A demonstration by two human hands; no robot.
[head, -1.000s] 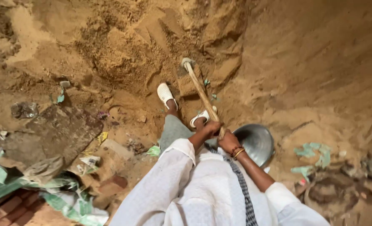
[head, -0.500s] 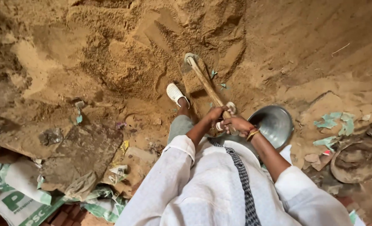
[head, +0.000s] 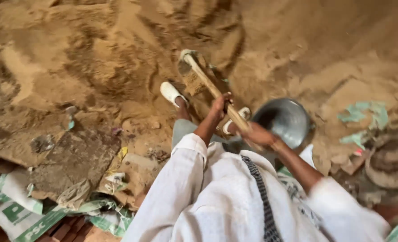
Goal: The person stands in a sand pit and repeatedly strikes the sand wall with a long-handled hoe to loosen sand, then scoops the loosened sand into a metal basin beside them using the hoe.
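The wooden handle (head: 217, 96) of a hoe is gripped by both hands: the fingers of the left hand (head: 220, 105) are wrapped around its middle, and the right hand (head: 258, 134) is closed around its lower end, nearer the body. Beyond the left fingers the handle slopes away to the blade (head: 191, 74), which is sunk in the sand pile (head: 96, 58) and partly covered with clumped sand. Just beside the right hand a round, grey metal pan (head: 286, 121) is set on the ground; its inside looks dark, and no sand can be made out in it, so the digging seems barely begun. A white shoe (head: 171, 93) is planted left of the blade. Farther out, crumpled printed sacks (head: 24, 210) and flat stone slabs (head: 73, 161) are seen.
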